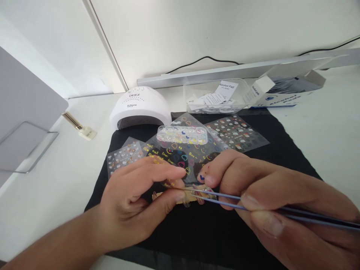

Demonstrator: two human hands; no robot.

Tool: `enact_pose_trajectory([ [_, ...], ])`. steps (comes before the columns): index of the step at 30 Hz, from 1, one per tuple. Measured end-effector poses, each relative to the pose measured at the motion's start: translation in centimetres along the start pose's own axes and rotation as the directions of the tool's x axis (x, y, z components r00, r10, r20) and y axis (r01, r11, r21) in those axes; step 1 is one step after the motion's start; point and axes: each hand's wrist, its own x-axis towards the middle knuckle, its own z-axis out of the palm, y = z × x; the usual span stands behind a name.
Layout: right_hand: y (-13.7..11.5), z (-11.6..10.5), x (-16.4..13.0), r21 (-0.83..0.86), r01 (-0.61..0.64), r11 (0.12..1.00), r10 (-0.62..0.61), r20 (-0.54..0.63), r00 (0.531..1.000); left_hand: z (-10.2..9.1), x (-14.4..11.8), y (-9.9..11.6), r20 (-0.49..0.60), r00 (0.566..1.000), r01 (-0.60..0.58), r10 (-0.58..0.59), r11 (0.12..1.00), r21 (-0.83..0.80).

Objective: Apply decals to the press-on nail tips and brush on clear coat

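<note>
A: How was the grip?

B: The right hand (281, 202) pinched the tweezers (253, 206) shut between thumb and fingers, tips at a small wooden strip (168, 195). The left hand (135, 202) pinched that strip, probably to steady it.

A: And the strip?

B: Pale, narrow, with clear nail tips on it, low over the black mat (197, 232). At twelve o'clock lay sticker sheets (236, 133) and a bead case (182, 135); beyond, the nail lamp (140, 107) on the table (323, 127).

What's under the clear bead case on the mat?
The clear bead case rests on a sticker sheet with coloured hearts and smileys, which lies on the black mat. The sheet's print directly beneath the case is blurred by its compartments and cannot be read.
</note>
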Motion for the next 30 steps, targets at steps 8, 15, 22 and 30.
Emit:
enact_pose_trajectory([
  [8, 0.1, 0.6, -0.2, 0.027, -0.028, 0.999, 0.029, -0.049, 0.998, 0.1, -0.3, 0.3, -0.069, 0.982, 0.167, -0.174, 0.982, -0.094],
  [15, 0.1, 0.0, 0.0, -0.057, 0.055, 0.997, -0.053, 0.029, 0.998, 0.6, 0.2, 0.9, -0.067, 0.902, 0.351, -0.426, 0.815, -0.461],
  [22, 0.3, -0.4, -0.3, -0.117, 0.093, 0.989, -0.083, 0.084, 0.993, 0.9, 0.4, 0.9, 0.016, 0.854, 0.412, -0.520, 0.657, -0.631],
  [30, -0.1, -0.9, 0.1, -0.137, 0.115, 0.984, -0.092, 0.160, 0.983, 1.0, 0.2, 1.3, 0.054, 0.816, 0.445, -0.575, 0.566, -0.694],
])
